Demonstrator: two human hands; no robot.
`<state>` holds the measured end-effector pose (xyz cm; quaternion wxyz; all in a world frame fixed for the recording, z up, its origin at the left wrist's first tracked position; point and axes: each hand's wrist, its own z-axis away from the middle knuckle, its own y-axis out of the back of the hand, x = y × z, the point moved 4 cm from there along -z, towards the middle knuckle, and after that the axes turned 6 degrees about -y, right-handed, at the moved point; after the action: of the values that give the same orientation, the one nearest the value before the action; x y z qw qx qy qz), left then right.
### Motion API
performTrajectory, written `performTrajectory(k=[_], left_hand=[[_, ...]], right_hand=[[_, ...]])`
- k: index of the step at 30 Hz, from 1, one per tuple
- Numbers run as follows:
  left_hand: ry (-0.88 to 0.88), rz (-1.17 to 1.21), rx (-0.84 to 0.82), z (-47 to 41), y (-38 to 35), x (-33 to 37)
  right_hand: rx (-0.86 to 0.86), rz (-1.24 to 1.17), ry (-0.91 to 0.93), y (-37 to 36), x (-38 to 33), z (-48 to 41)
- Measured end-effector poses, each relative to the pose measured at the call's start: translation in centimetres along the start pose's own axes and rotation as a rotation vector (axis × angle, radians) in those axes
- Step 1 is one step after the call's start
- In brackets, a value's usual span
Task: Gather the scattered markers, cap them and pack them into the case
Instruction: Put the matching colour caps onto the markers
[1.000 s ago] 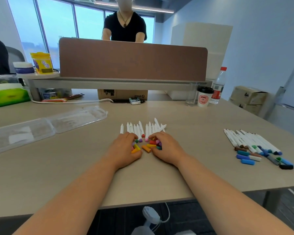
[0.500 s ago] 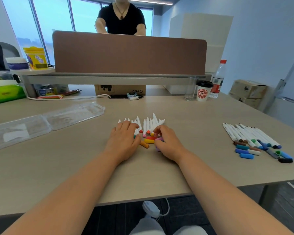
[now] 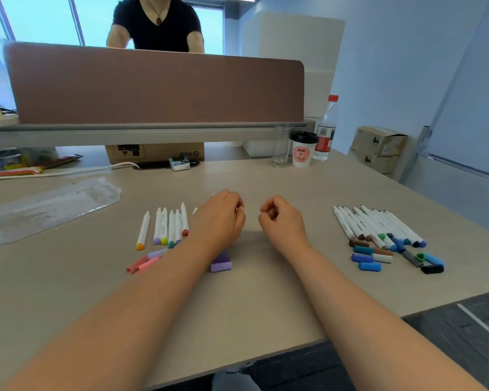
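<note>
Several markers [image 3: 167, 227] beside left grip [image 3: 218, 218]

6 uncapped white markers [image 3: 167, 227] are lined up mid-table, loose caps [image 3: 220, 263] strewn nearer; another marker pile [image 3: 378, 227] is laid right; clear case [image 3: 48, 207] is opened left.

Cardboard box [image 3: 154, 153] under the divider: the brand "PICO" stood on its front in dark print, upside down, with a round logo just beside it.
Paper cup [image 3: 302, 153] on the worktop [image 3: 237, 306]: red rings were printed around a small red sign; the letters above it were too small to tell.
Bottle [image 3: 325, 131]: the label was red and white, and its text could not be read.
Small packet [image 3: 179, 162]: there was some print, not legible.
Markers [image 3: 170, 227]: no writing could be read on the white barrels.
</note>
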<state>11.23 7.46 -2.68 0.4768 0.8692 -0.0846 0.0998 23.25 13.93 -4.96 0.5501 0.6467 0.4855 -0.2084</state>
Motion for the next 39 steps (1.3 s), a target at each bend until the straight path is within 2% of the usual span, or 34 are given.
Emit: performTrajectory(k=[5,12,18,23,28,34,37,39], left_hand=[[0.043,-0.044,0.014,-1.3,-0.4,0.1],[0.241,-0.132,-0.176,-1.4,0.5,-4.3],[0.236,-0.132,-0.256,-1.7,0.5,-5.5],[0.214,-0.109,-0.262,-1.7,0.8,-6.1],[0.149,-0.038,-0.33,-1.2,1.2,-6.1],[0.092,0.131,-0.466,0.1,1.9,-4.5],[0.074,0.18,-0.552,1.2,1.8,-3.9],[0.064,0.205,-0.583,1.9,1.4,-3.8]], right_hand=[[-0.078,0.04,-0.002,0.2,0.9,-1.0],[-0.219,0.147,0.024,-2.5,-0.5,-2.0],[-0.34,0.194,0.03,-4.8,-1.2,-3.5],[-0.422,0.304,-0.054,-5.9,-1.3,-4.3],[-0.429,0.399,-0.162,-5.8,-0.8,-4.3],[-0.377,0.522,-0.149,-4.3,-0.4,-3.7],[-0.373,0.418,-0.193,-3.5,-0.2,-3.6],[-0.39,0.15,-0.275,-3.2,0.3,-3.4]])
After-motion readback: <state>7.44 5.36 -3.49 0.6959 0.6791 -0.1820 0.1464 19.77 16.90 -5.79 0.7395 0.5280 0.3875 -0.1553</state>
